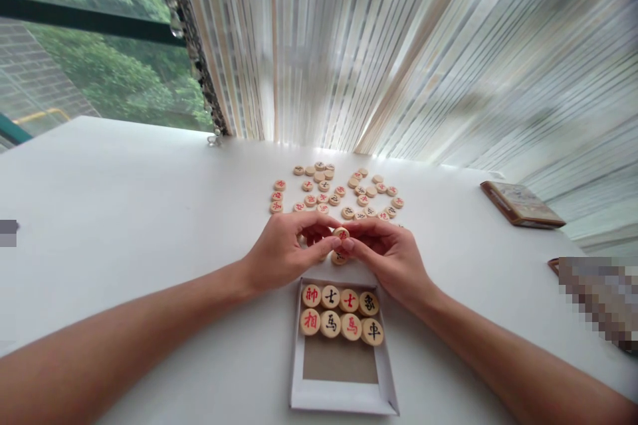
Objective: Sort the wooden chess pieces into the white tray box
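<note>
My left hand (pixel 286 246) and my right hand (pixel 396 252) meet over the middle of the table. Between their fingertips and thumbs is a round wooden Chinese chess piece (pixel 341 234) with a red character; both hands are closed on it. Just below the fingers lies another chess piece (pixel 339 257), partly covered. Nearer to me stands a shallow white box (pixel 343 398), where two rows of pieces fill the far part, such as a red-marked piece (pixel 312 295) and a black-marked piece (pixel 372 331). Bare brown bottom shows in the box's near part.
Several loose chess pieces (pixel 323 198) are scattered beyond my hands on the white table (pixel 149 212). On the right lie a brown-edged flat box (pixel 523 204) and a second flat object (pixel 588 299), partly blurred. A string curtain (pixel 319 46) hangs behind the table's far edge.
</note>
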Demonstrator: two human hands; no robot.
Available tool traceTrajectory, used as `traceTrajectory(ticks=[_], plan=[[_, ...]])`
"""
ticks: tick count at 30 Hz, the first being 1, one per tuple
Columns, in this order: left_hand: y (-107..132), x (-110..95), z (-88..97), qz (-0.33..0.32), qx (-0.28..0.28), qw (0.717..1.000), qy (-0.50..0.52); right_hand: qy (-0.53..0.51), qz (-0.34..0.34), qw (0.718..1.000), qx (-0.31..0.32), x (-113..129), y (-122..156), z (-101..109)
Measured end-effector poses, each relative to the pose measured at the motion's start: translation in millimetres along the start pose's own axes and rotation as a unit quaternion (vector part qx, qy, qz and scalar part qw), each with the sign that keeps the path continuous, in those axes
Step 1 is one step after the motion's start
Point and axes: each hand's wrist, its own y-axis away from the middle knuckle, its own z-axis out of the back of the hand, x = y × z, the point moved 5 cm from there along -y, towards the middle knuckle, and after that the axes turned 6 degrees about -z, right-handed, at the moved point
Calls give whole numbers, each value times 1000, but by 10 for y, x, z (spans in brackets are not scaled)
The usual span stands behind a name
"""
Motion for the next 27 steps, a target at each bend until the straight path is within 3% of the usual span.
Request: traceTrajectory(ticks=[5, 11, 16, 22, 27], plan=[[30, 49, -10, 33, -2, 999, 24, -8, 3, 1000, 7, 7, 15, -18], [32, 8, 0, 3, -10, 1000, 28, 21, 12, 1000, -2, 38, 24, -5], [53, -29, 6, -20, -25, 999, 20, 83, 27, 996, -21, 70, 62, 16], [103, 95, -26, -12, -12, 999, 43, 191, 41, 979, -59, 33, 92, 82], [109, 105, -34, -24, -14, 999, 39, 217, 59, 973, -60, 62, 105, 80]])
